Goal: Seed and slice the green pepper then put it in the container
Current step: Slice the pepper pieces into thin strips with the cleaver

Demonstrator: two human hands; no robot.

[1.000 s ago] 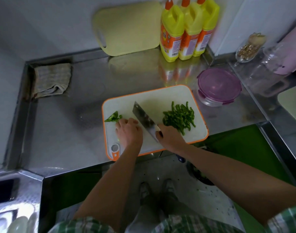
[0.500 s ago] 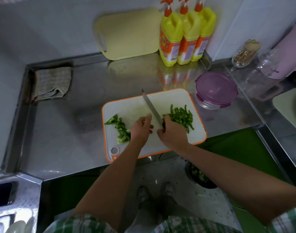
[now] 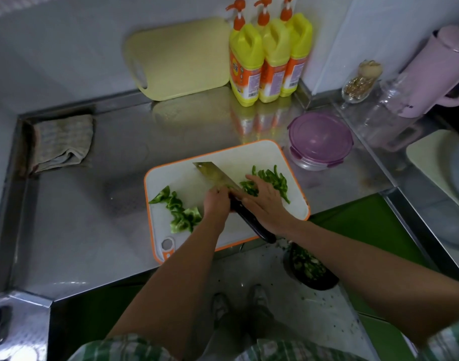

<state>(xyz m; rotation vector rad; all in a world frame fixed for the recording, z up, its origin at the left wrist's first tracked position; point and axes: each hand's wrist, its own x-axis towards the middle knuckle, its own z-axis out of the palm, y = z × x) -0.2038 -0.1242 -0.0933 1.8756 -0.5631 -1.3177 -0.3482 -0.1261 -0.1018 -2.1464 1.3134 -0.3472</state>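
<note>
Mid-board (image 3: 262, 157), L hand (image 3: 216, 201) curls round knife (image 3: 212, 174) at bolster, R hand (image 3: 266, 204) lies flat-fingered on slices (image 3: 277, 181); best keep edge off fingers, uncut pcs (image 3: 181, 212) wait board's left.

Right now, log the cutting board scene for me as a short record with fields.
cutting board: white, orange rim, on the steel counter
knife: broad face up over the board
sliced strips: heap on the board's right side
uncut pieces: on the board's left side
left hand: curled round the knife where blade meets handle
right hand: fingers straight, on the sliced strips
container: purple lid on, past the board's far right corner
</note>
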